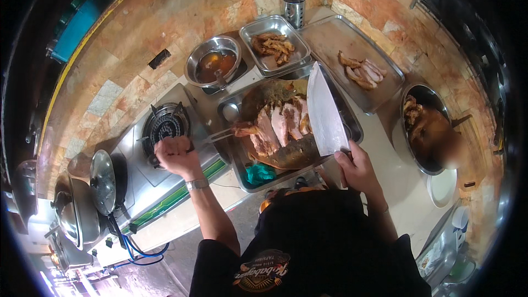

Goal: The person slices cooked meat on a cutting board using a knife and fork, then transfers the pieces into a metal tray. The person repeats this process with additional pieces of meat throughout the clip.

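Note:
My left hand (177,154) is closed around the handle of a carving fork (218,136), whose prongs reach the left end of the cooked meat. In my right hand (358,168) is a large, wide-bladed kitchen knife (325,111). Its blade points away from me, over the right side of the meat. Thick slices of cooked meat (279,124) lie side by side on a round brown cutting board (269,92). The board sits in a metal tray (232,171). A crumpled green cloth or plastic piece (259,174) lies in the tray's near left corner.
Behind the board stand a steel pan of brown liquid (234,49), a square pan of browned pieces (301,58) and a tray (324,36) holding slices. To the right is a bowl of meat (404,132); to the left, a gas stove (132,157) and a lidded pan (103,181).

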Demonstrator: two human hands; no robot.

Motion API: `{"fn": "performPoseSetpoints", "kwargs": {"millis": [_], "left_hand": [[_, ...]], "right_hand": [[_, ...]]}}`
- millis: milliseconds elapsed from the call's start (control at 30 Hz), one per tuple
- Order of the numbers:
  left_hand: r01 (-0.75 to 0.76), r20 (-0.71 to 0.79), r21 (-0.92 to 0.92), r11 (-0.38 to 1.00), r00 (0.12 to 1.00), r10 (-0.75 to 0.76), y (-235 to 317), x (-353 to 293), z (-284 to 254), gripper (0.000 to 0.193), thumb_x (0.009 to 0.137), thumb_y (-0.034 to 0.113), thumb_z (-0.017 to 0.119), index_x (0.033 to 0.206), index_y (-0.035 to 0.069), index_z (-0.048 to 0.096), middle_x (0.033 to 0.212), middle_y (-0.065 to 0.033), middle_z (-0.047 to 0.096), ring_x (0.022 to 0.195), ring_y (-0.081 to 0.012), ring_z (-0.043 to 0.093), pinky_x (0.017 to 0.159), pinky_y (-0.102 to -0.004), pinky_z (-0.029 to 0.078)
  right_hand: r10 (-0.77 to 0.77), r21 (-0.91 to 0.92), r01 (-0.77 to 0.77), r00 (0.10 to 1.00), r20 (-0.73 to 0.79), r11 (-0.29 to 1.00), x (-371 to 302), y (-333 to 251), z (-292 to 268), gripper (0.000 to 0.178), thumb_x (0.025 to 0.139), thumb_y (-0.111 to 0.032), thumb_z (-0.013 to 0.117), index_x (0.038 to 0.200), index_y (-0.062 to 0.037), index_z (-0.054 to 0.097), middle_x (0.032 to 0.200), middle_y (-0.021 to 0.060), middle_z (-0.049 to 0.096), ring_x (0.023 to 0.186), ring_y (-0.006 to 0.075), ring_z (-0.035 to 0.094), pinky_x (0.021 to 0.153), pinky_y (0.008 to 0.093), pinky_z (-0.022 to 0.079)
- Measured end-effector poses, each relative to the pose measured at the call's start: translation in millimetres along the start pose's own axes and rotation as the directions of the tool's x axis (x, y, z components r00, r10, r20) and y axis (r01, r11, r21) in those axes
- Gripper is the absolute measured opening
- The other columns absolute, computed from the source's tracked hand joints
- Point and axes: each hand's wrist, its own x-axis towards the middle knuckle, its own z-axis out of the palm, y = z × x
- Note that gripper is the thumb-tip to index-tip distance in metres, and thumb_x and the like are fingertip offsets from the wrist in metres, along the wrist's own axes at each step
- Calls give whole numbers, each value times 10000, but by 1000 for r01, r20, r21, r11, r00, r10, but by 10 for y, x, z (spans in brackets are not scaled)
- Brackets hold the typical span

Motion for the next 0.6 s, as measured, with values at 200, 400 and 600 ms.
{"fn": "performPoseSetpoints", "kwargs": {"millis": [200,400,600], "left_hand": [[-52,237,-75,996,969,69,-14,69,7,413,945,219,518,602,163,295,504,26,262,401,-98,216,419,-289,193],[-38,120,-184,982,991,61,-233,121,311,430,929,232,532,594,175,269,514,31,243,439,-104,195,456,-296,204],[168,332,-341,925,942,-49,-594,-61,1118,449,944,248,531,602,179,249,532,42,222,459,-105,190,479,-300,222]], "right_hand": [[-45,-38,45,999,3,998,88,45,-2,237,987,-159,563,1146,18,564,704,88,624,428,122,531,406,284,422],[-19,3,19,1000,-4,1000,63,-16,22,222,989,-153,569,1144,6,566,673,75,606,454,128,546,442,292,427],[-213,-189,169,947,-239,967,-150,-198,-126,195,955,-160,623,1051,-5,556,628,144,571,503,263,584,514,374,447]]}}
